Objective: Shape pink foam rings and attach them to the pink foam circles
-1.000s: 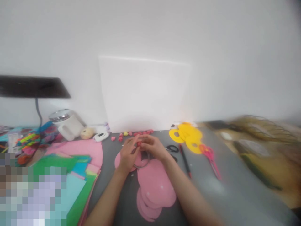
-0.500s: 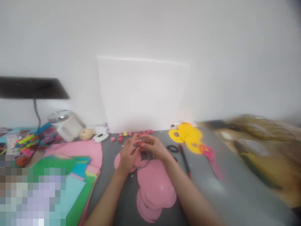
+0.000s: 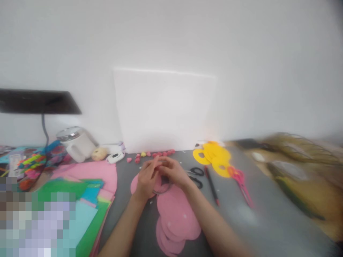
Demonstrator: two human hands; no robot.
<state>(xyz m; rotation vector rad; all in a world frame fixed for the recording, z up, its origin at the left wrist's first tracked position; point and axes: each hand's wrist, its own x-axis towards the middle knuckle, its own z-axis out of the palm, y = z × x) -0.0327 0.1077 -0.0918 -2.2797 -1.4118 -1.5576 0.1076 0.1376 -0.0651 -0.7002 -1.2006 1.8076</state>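
My left hand and my right hand meet over the desk, their fingertips touching. Between the fingertips a speck of a small red piece shows; the closed fingers of my right hand cover most of it. My left hand's fingers are closed too, and what they grip is hidden. Just under both hands is a thin grey ring, partly covered by them. One pink paper circle lies beneath my left hand. Closer to me, overlapping pink paper circles form a pile between my forearms.
Small red and pink pieces line the back. At right lie black-handled scissors, a dark pen, yellow paper rings and pink scissors. Coloured sheets and a white mug stand left. A white board leans behind.
My fingers have drawn closer together, so the red piece is now mostly covered. The whole view has shifted slightly, and more of the black-handled scissors shows.
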